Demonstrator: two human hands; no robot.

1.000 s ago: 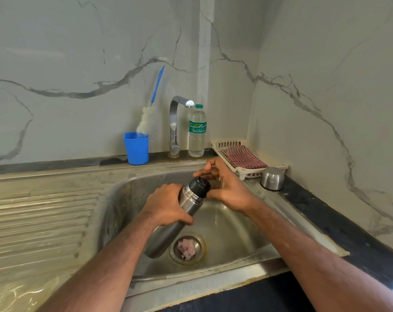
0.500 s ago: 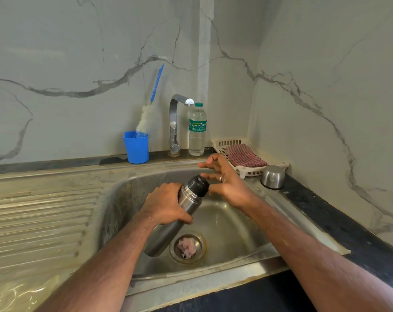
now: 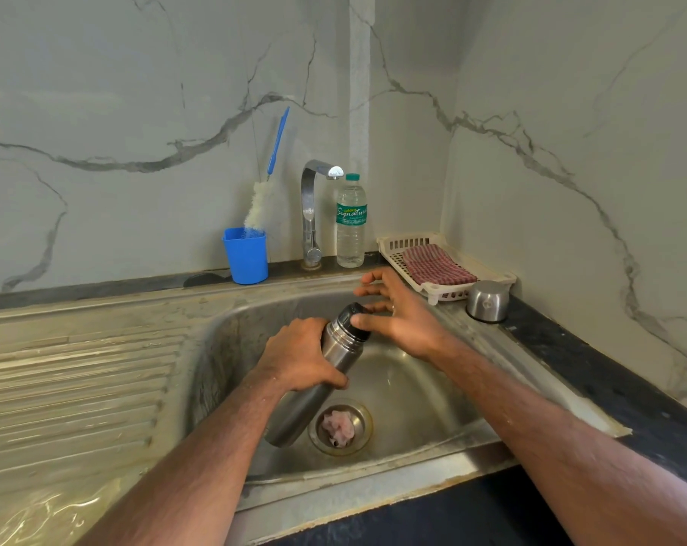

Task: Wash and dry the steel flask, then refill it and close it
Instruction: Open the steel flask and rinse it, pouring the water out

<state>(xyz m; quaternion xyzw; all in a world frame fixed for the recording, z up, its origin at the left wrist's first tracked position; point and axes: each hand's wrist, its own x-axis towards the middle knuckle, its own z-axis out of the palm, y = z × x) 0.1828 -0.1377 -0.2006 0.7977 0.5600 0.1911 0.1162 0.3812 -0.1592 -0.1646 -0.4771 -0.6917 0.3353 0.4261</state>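
Observation:
The steel flask [image 3: 336,352] is tilted over the sink [image 3: 413,396], its base low near the drain and its black stopper [image 3: 349,312] pointing up and right. My left hand [image 3: 298,356] is wrapped around the flask's middle. My right hand [image 3: 405,321] is at the stopper with its fingers spread apart; the thumb touches the stopper's side. The flask's steel cup lid [image 3: 487,301] stands upside down on the dark counter at the right. A full plastic water bottle [image 3: 350,226] stands by the tap [image 3: 310,214].
A blue cup [image 3: 246,256] holding a bottle brush [image 3: 260,202] stands left of the tap. A white basket [image 3: 432,289] with a checked cloth [image 3: 436,264] sits in the corner. A pink scrap lies in the drain [image 3: 340,425]. The ribbed draining board [image 3: 70,388] stretches left.
My right hand was closed around the stopper a second ago; its fingers have since spread open and only the thumb stays on it. The left hand and flask have hardly moved.

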